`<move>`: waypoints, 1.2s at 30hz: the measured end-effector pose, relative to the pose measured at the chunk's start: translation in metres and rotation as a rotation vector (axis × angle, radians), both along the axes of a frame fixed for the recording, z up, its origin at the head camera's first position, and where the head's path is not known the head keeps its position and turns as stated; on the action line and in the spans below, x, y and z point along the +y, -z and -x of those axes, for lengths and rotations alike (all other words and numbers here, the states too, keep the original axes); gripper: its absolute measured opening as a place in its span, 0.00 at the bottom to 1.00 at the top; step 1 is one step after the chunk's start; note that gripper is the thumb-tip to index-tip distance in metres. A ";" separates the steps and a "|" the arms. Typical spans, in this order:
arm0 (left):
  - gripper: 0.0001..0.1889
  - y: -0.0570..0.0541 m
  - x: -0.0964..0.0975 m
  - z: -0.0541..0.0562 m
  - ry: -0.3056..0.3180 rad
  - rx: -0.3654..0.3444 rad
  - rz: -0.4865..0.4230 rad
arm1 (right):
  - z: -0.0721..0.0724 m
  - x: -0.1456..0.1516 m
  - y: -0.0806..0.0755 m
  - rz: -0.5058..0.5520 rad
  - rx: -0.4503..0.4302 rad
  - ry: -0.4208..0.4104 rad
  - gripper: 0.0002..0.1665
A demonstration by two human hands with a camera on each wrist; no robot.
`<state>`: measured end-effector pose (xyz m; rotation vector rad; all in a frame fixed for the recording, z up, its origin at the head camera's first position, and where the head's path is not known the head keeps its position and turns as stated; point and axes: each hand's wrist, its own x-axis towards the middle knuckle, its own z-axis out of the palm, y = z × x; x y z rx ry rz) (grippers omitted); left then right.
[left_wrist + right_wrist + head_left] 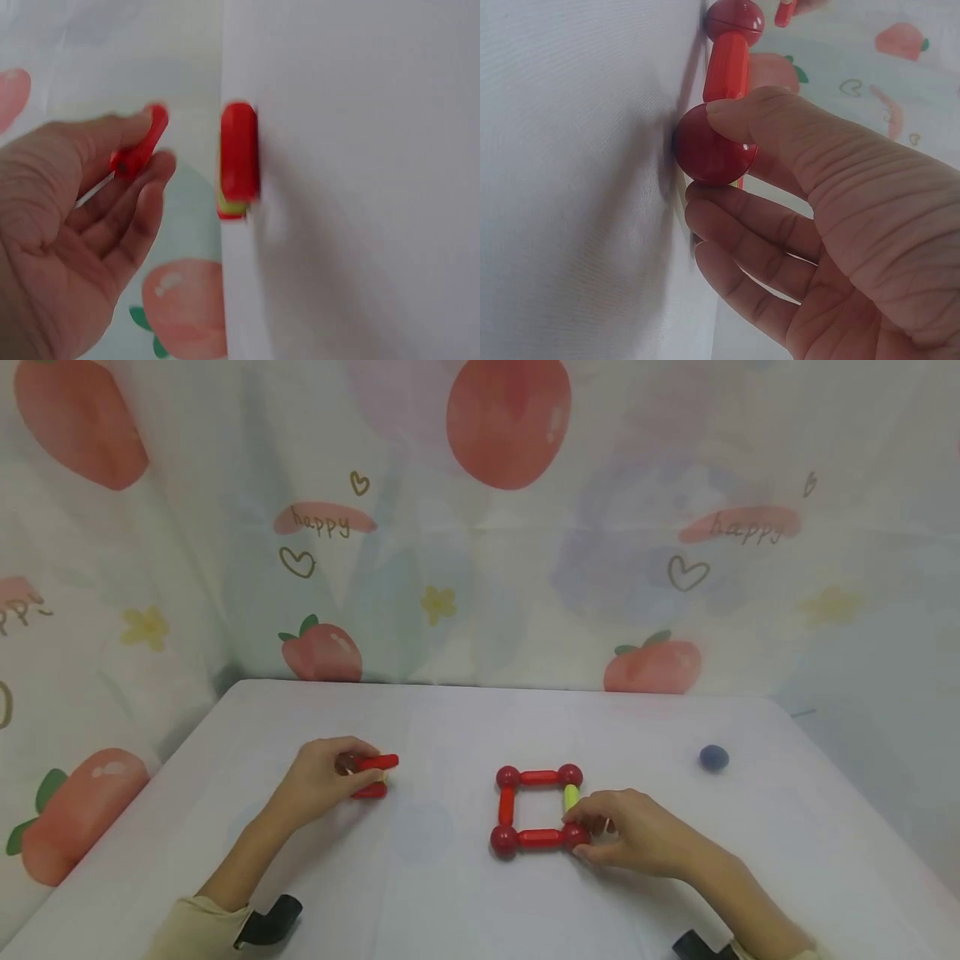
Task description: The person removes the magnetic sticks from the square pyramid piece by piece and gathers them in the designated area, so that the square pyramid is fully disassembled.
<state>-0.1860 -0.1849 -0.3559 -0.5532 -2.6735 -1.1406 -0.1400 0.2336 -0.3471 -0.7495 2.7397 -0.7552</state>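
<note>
Red rod (141,146) pinched by curled fingers of the left hand (321,781), more rods (240,154) just past their tips; leftward of the right hand (637,835) a square frame (507,807), those curled fingers gripping its corner ball (711,150); blue ball (714,758) beyond them, rightward.

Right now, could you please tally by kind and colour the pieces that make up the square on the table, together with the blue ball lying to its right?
Red balls: 4
Red rods: 3
Yellow-green rod: 1
Blue ball: 1
Total: 9
</note>
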 end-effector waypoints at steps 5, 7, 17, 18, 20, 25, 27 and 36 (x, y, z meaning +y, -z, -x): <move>0.14 0.006 -0.027 0.003 -0.236 0.042 0.016 | 0.000 -0.001 0.000 -0.007 -0.004 0.013 0.21; 0.14 0.009 -0.034 0.004 -0.273 0.033 0.031 | 0.000 -0.001 0.001 -0.006 -0.003 0.013 0.22; 0.13 0.019 -0.040 0.017 -0.282 -0.066 0.106 | 0.000 -0.001 0.002 -0.001 0.006 0.011 0.22; 0.13 0.019 -0.039 0.018 -0.286 -0.084 0.115 | 0.000 -0.001 0.002 0.000 0.006 0.010 0.22; 0.13 0.018 -0.037 0.019 -0.303 -0.117 0.137 | 0.001 -0.001 0.002 0.001 0.007 0.010 0.22; 0.17 0.015 -0.035 0.019 -0.366 -0.182 0.209 | 0.001 -0.001 0.003 -0.001 0.001 0.001 0.21; 0.19 0.011 -0.035 0.016 -0.382 -0.194 0.238 | 0.001 -0.002 0.003 -0.004 -0.005 -0.001 0.21; 0.21 -0.020 -0.003 -0.010 -0.360 -0.052 0.284 | 0.001 -0.004 0.004 -0.029 0.017 0.025 0.21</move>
